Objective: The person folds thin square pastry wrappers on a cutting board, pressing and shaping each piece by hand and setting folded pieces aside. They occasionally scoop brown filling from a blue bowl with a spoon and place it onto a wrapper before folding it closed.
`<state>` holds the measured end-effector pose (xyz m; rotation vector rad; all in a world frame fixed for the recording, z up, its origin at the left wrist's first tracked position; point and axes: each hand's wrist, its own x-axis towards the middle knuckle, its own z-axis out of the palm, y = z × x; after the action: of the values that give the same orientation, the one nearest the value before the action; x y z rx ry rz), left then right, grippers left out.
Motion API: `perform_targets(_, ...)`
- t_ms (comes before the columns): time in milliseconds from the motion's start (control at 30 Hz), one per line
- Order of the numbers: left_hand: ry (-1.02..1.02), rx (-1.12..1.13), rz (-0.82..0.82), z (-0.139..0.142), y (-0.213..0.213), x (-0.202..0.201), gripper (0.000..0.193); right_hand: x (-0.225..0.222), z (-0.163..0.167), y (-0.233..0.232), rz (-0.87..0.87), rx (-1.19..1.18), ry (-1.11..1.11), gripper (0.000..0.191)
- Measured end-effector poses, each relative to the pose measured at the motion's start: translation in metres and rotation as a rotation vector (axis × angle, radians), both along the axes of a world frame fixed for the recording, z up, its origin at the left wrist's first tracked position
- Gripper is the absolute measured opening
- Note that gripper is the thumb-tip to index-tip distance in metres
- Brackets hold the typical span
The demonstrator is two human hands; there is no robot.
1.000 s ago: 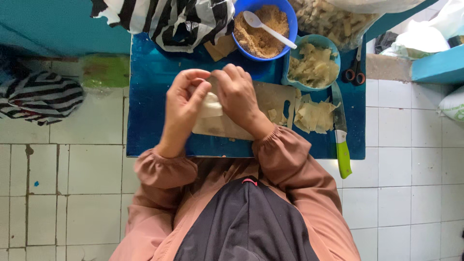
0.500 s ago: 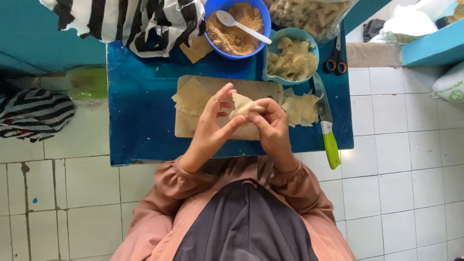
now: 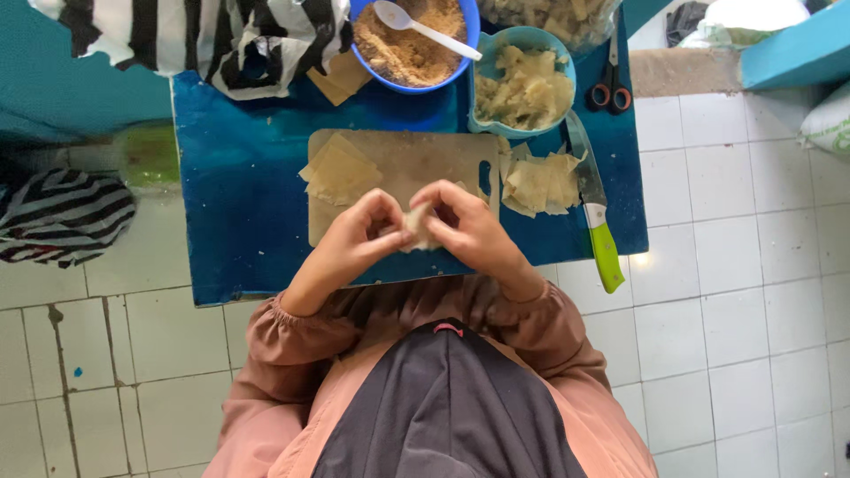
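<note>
My left hand [image 3: 354, 241] and my right hand [image 3: 469, 230] meet over the near edge of a wooden cutting board [image 3: 416, 159], and both pinch one small pale dough wrapper [image 3: 418, 227] folded between the fingertips. A short stack of flat square wrappers [image 3: 339, 171] lies on the board's left part. Further wrappers [image 3: 540, 183] are piled just right of the board. The board rests on a low blue table [image 3: 239, 204].
A blue bowl of brown crumbly filling [image 3: 409, 40] with a white spoon [image 3: 416, 24] stands at the back, a teal bowl of pale pieces [image 3: 526, 86] beside it. A green-handled knife [image 3: 598, 221] and scissors [image 3: 611, 84] lie at the right. Striped cloth [image 3: 204, 35] covers the back left.
The view has shifted so the table sits higher and more centred. My hands came off the board, drew nearer to me and closed the wrapper into a smaller folded piece.
</note>
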<state>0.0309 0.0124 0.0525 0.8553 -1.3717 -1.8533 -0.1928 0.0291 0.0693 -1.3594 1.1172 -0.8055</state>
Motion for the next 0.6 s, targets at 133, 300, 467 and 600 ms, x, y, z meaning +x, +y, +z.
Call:
perform_targets(133, -0.31, -0.161, 0.236, -0.004, 0.001, -0.014, 0.023, 0.015, -0.008, -0.009, -0.226, -0.351, 0.339, 0.03)
perform_targets(300, -0.582, -0.505, 0.422, -0.005, 0.003, -0.034, 0.028, 0.013, -0.01, -0.011, -0.416, -0.712, 0.638, 0.033)
perform_targets(467, -0.869, -0.746, 0.432, -0.002, 0.004, -0.041, 0.027, -0.045, -0.001, 0.011, -0.507, -0.675, 0.843, 0.029)
perform_targets(600, -1.12, -0.705, 0.392, 0.013, 0.005, -0.043, 0.045, -0.083, -0.012, 0.019, -0.575, -0.449, 0.636, 0.021)
